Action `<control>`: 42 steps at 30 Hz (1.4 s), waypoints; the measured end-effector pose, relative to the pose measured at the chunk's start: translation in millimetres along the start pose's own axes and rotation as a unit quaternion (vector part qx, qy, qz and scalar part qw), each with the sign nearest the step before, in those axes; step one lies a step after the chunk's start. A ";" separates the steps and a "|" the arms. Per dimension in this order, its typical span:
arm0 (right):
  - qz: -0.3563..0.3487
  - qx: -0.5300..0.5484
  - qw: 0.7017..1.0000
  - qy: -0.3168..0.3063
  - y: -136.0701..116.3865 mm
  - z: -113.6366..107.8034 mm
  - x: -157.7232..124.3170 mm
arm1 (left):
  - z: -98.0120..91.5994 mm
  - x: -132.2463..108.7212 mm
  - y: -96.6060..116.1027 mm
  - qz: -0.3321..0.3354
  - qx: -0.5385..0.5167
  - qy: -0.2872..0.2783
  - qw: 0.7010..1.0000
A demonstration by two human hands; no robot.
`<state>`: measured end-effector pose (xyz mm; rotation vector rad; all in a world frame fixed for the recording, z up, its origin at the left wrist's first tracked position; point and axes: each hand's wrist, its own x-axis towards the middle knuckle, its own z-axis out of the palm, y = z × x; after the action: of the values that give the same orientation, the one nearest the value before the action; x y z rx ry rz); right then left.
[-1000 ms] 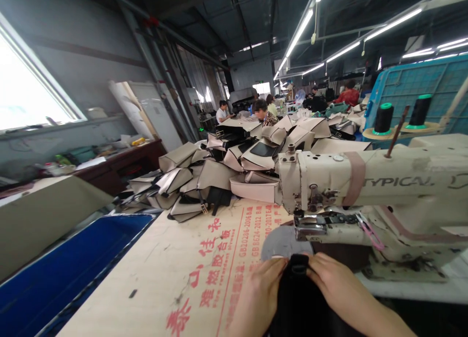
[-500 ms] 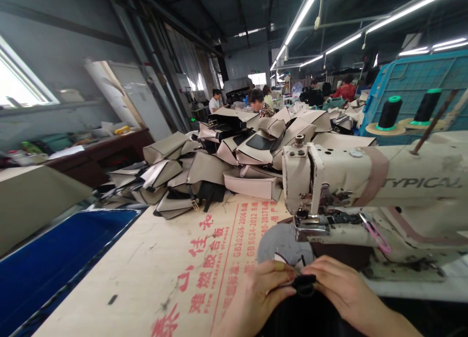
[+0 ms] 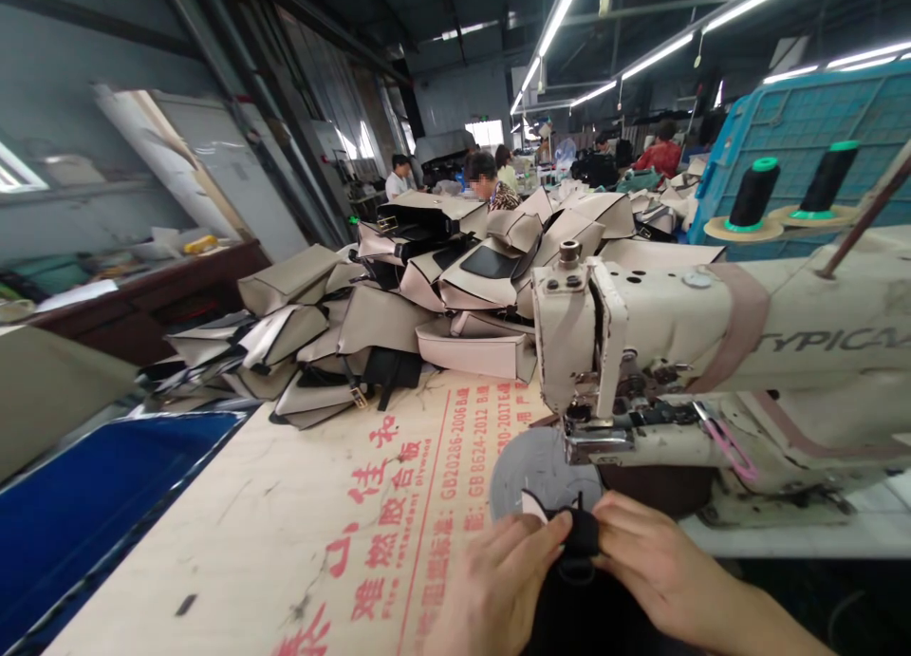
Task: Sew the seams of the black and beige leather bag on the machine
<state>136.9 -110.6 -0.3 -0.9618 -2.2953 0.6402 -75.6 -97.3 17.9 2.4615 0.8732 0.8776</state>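
Near the bottom centre, my left hand (image 3: 502, 575) pinches the left side of a small black piece (image 3: 582, 533), thumb and fingers pressed together. My right hand (image 3: 647, 556) grips the same piece from the right. A dark ring-like loop shows just below it, over black material at the bottom edge. A pale flap with a dark edge (image 3: 532, 506) sticks up beyond my left fingers. Just behind my hands are a round grey plate (image 3: 530, 461) and the arm end of a sewing machine (image 3: 712, 324); neither hand touches the machine.
Beige and black bags (image 3: 384, 319) are piled behind the plywood table (image 3: 285, 504). A blue bin (image 3: 106, 504) stands at the left. Black thread spools (image 3: 754, 196) and a blue crate (image 3: 790, 143) are at the right. People (image 3: 488, 177) sit farther back.
The black piece has been turned and raised slightly between my hands, and its ring-like loop now shows below. My left thumb has moved up onto it. The camera view has shifted a little.
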 end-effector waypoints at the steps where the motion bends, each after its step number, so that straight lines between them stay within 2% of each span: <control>1: 0.000 0.001 1.000 0.002 0.6 0.0 -0.1 | -1.4 -0.1 -0.8 0.009 0.010 -0.016 1.000; 4: -0.010 0.013 0.999 0.029 2.4 0.2 0.1 | -2.8 0.6 0.8 -0.001 0.040 -0.066 0.997; 7: 0.000 0.035 0.998 0.056 4.6 3.2 -0.8 | -4.4 5.8 8.2 -0.038 0.041 -0.078 0.995; 12: 0.107 0.066 0.989 0.082 10.0 13.1 -7.1 | -6.9 11.7 15.0 -0.110 0.010 -0.052 0.992; 14: 0.083 0.031 0.992 0.086 12.1 14.9 -9.2 | -3.6 8.2 12.1 -0.124 -0.020 -0.039 0.991; 17: -0.013 -0.061 0.996 0.066 14.6 14.2 -9.6 | 4.3 1.6 6.7 -0.150 -0.048 0.009 0.988; 19: -0.041 -0.098 0.992 0.068 15.8 13.3 -8.7 | 7.4 0.2 5.1 -0.181 -0.064 0.052 0.980; 21: -0.053 -0.125 0.988 0.079 16.3 13.2 -8.1 | 6.3 2.5 5.4 -0.202 -0.087 0.064 0.973; 24: -0.056 -0.148 0.984 0.087 15.3 14.1 -8.8 | -2.3 9.5 6.1 -0.170 -0.123 0.022 0.977; 28: -0.055 -0.119 0.989 0.064 13.2 14.2 -10.0 | -10.7 13.1 2.9 -0.126 -0.137 -0.045 0.982; 31: -0.055 -0.092 0.991 0.077 14.8 15.2 -8.9 | -6.7 9.7 0.0 -0.149 -0.094 -0.003 0.984; 33: -0.059 -0.087 0.989 0.100 16.9 16.4 -7.4 | -2.4 7.3 -0.9 -0.126 -0.047 0.017 0.991; 37: -0.047 -0.063 0.993 0.089 19.4 15.8 -3.1 | 0.6 6.0 -0.2 -0.032 0.024 -0.014 0.999; 42: -0.030 0.004 0.997 0.072 15.3 10.3 1.5 | -0.4 8.0 2.2 -0.058 0.050 -0.029 0.997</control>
<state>136.6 -102.0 -16.7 -0.9024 -2.1831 0.5368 -70.0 -93.5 22.9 2.4776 1.0512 0.7358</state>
